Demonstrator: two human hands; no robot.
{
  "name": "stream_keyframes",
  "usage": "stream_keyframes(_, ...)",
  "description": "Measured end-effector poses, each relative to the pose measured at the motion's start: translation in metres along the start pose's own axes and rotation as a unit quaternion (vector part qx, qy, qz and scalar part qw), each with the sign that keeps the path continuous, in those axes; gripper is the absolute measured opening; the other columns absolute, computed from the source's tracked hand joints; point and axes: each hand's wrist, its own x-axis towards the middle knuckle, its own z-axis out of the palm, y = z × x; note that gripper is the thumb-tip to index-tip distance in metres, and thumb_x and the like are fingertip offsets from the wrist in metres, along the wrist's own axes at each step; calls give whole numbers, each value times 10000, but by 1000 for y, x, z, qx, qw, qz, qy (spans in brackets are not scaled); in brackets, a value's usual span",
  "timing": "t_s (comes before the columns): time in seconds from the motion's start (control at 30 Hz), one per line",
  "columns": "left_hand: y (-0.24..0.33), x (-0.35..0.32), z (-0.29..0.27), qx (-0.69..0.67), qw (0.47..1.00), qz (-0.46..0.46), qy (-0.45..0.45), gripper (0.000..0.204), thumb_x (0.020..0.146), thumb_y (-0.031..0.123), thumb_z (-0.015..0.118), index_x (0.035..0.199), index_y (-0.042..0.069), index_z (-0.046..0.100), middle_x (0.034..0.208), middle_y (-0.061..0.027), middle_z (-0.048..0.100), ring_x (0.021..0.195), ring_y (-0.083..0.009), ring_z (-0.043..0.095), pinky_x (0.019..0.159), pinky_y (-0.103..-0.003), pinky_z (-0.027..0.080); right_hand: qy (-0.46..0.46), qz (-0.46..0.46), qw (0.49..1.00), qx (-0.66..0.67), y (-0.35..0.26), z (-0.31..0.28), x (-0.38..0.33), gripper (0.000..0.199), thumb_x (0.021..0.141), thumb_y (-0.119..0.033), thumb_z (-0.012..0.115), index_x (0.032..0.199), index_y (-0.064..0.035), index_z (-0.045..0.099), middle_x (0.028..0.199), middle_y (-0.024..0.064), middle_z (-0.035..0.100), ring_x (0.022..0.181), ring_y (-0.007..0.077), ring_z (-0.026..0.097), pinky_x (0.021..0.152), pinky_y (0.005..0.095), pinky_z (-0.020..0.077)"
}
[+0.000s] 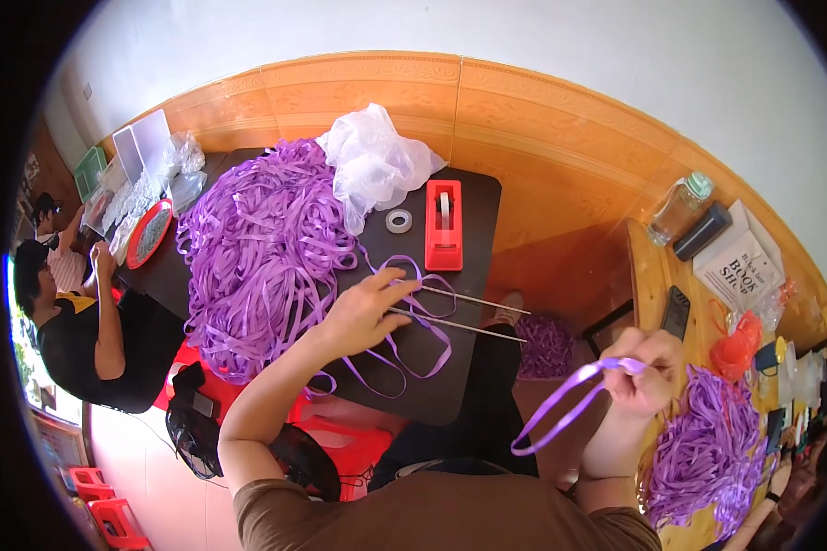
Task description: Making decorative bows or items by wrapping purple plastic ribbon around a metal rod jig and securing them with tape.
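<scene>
My right hand (pixel 648 372) is raised off the table's right side, its fingers closed on a purple ribbon loop (pixel 553 415) that hangs to the left. Over the dark table (pixel 423 390), my left hand (pixel 377 308) has thumb and fingers apart at two thin metal rods (pixel 473 328), which stick out past the table edge. Loose purple ribbon (pixel 435 360) curls around and below that hand. Whether its fingertips press on the ribbon is hard to make out. A big heap of purple ribbon loops (pixel 262 257) lies just left of it.
Behind my left hand are a red tape dispenser (pixel 444 248), a tape roll (pixel 399 220) and a white plastic bag (pixel 377 161). A wooden table (pixel 648 275) at right bears another ribbon pile (pixel 708 450), a phone (pixel 676 312) and a bottle (pixel 680 209). A person (pixel 92 349) sits at left.
</scene>
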Motion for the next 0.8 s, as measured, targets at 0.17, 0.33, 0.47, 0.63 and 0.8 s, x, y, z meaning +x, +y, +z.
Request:
stream_keyframes(0.17, -36, -2, 14, -11, 1000, 11, 5, 154, 709, 59, 666, 854, 7, 658, 843, -145, 627, 859, -338, 588, 737, -419, 480, 67, 76, 995, 12, 20, -3, -10, 82, 808, 25, 534, 860, 79, 567, 837, 296, 597, 422, 105, 435, 390, 190, 348)
stream_keyframes(0.33, -71, -27, -34, 264, 957, -107, 59, 124, 729, 15, 544, 836, 1, 604, 874, -184, 577, 824, -369, 567, 701, -458, 469, 71, 108, 991, 35, 35, -12, -13, 80, 805, 15, 545, 752, 71, 568, 871, 275, 605, 451, 97, 443, 417, 189, 357)
stream_keyframes(0.47, -11, -15, -73, 392, 885, -125, 216, 192, 770, 28, 585, 953, -19, 624, 977, -161, 602, 856, -347, 570, 742, -447, 462, 65, 151, 986, 25, 41, -17, -15, 81, 780, 19, 564, 710, 59, 573, 867, 251, 612, 471, 89, 451, 440, 184, 368)
stream_keyframes(0.63, 94, 6, -12, -303, 945, -119, 23, 286, 804, -9, 601, 1084, 21, 650, 1029, -104, 637, 923, -169, 598, 786, -278, 460, 0, 202, 979, 29, 44, -18, -14, 50, 736, 32, 575, 689, 46, 575, 850, 223, 619, 493, 78, 456, 476, 192, 367)
stream_keyframes(0.8, 133, 17, 59, -362, 931, -41, -7, 330, 875, 5, 566, 1203, -17, 549, 1074, -136, 610, 992, -200, 565, 826, -292, 449, 2, 241, 971, -7, 43, -18, -19, 75, 701, -7, 583, 661, 56, 572, 801, 248, 615, 426, 93, 434, 430, 196, 341)
